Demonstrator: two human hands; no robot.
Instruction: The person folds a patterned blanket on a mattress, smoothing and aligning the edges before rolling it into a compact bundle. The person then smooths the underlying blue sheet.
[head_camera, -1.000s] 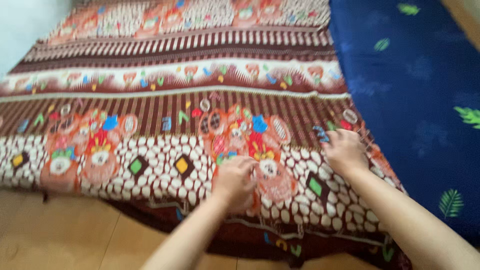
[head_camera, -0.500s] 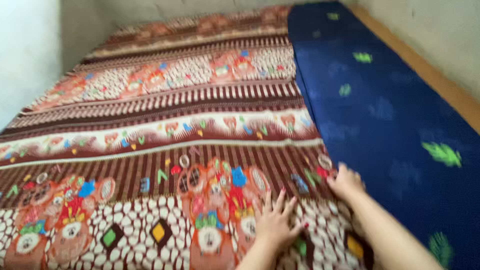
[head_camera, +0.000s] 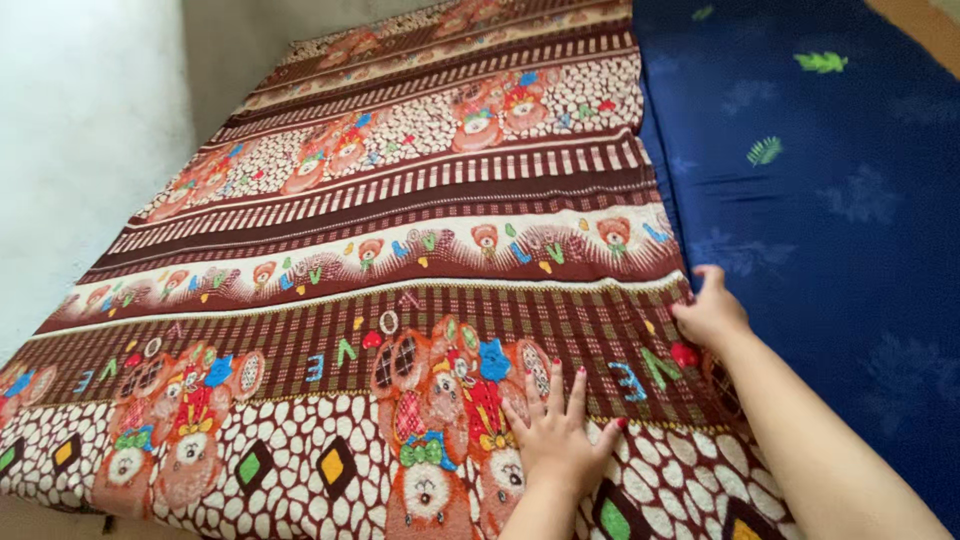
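Seen from the head camera, a person is pressing the left hand (head_camera: 556, 437) flat, fingers spread wide and gripping nothing, onto a patterned brown bedsheet (head_camera: 400, 250) printed with teddy bears, stripes and pebble shapes. The sheet is lying spread over the left mattress, reaching from the near edge to the far wall. The right hand (head_camera: 712, 312) is resting at the sheet's right border, fingers curled loosely on the cloth where it is meeting the blue leaf-print mattress (head_camera: 830, 200); whether it is pinching the edge cannot be told. The fabric looks thin, light and soft, likely wrinkling easily, and is best taken at its hem or corners.
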